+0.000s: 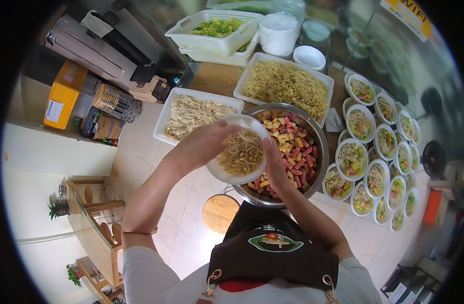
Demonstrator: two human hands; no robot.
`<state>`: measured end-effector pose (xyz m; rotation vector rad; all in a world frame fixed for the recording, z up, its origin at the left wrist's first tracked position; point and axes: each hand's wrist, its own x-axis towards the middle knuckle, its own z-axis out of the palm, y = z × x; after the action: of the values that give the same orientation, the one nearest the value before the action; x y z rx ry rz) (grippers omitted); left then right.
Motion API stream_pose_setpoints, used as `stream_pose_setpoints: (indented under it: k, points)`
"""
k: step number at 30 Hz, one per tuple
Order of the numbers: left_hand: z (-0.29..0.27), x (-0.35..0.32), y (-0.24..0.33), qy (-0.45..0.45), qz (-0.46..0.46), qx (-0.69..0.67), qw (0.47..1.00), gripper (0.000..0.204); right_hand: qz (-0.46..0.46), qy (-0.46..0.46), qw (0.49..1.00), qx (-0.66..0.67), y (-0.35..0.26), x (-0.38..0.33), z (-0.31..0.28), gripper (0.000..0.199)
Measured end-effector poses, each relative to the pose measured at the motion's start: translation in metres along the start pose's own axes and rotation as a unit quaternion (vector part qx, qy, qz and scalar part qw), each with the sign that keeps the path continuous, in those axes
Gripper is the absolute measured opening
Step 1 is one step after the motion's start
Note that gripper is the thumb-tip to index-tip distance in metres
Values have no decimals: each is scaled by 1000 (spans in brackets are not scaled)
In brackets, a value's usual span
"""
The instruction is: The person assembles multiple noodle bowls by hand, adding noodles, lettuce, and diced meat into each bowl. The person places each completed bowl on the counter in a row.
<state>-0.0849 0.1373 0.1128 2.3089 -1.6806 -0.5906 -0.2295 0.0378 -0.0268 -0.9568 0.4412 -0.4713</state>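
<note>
A round white plastic bowl point(209, 166) with bean sprouts in it is held up in front of me, over the near left rim of a large steel basin point(320, 175). My right hand point(275, 164) grips the bowl's right side. Over the bowl's left part, my left hand point(204, 143) has its fingers stretched above the sprouts, slightly blurred; I see nothing in it. Chopped pink and yellow pieces point(303, 157) fill the basin. Left of it stands a white tub of pale shredded food point(194, 117). Behind the basin is a tub of yellowish sprouts point(285, 87).
Many filled white bowls point(360, 124) stand stacked at the right. At the back are a white basket point(178, 34) of chopped greens, a wrapped bowl stack point(279, 34) and a white bowl point(309, 58). A round wooden stool point(219, 214) stands on the floor below.
</note>
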Motion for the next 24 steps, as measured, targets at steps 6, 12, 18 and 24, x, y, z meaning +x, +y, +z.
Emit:
stream_pose_setpoints:
  k: [6, 12, 18, 24]
  points:
    - [34, 14, -3, -11, 96, -103, 990, 22, 8, 27, 1000, 7, -1, -5, -9, 42]
    - [19, 56, -32, 40, 145, -132, 980, 25, 20, 89, 992, 82, -1, 33, -17, 41]
    - [-82, 250, -229, 218, 33, -171, 960, 25, -13, 147, 987, 63, 35, 80, -56, 46]
    - [-106, 448, -411, 127, -19, 111, 986, 51, -1, 297, 955, -4, 56, 89, -77, 54]
